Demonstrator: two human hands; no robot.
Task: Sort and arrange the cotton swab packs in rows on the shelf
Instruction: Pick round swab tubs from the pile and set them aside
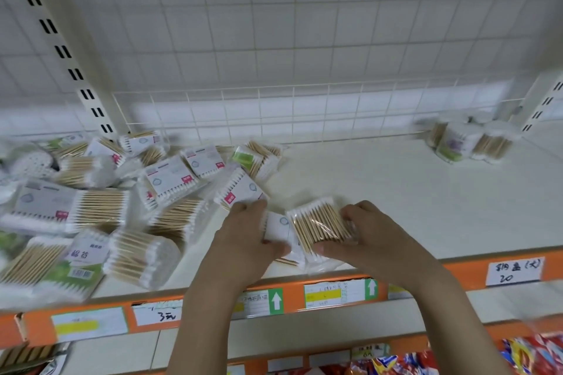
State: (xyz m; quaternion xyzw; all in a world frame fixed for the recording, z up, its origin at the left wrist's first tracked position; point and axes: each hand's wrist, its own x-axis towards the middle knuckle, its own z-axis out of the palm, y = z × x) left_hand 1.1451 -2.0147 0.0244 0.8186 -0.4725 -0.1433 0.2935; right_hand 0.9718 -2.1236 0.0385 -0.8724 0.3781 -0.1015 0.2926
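Your shelf (396,192) carries the stock as follows. Item one: a clear cotton swab pack (320,227) with wooden sticks and white tips, lying flat near the front edge at the middle, held between your two hands. Your right hand (374,237) grips its right side, fingers (353,213) curled over the far corner and thumb pressed along the near edge. Your left hand (246,237) comes in from the left, fingers curled over the far side of a white-labelled pack (278,227) that sits partly under the clear one, thumb pinching its near edge. Item two: a loose heap of swab packs (100,201) covering the left part of the shelf, unsorted, lying at mixed angles and overlapping; some bear white labels with a red tag, some green labels, some show bare sticks. One white-labelled pack with a red tag (239,190) lies at the heap's right edge, touching your left fingers. Item three: a small cluster of round swab tubs (466,140) at the far right, against the wire mesh backing (304,113), well apart from your hands. Item four: an orange price rail (457,271) along the front edge, holding paper price tags (513,274), some handwritten. Item five: colourful snack packets (533,353) on the shelf below, at lower right.
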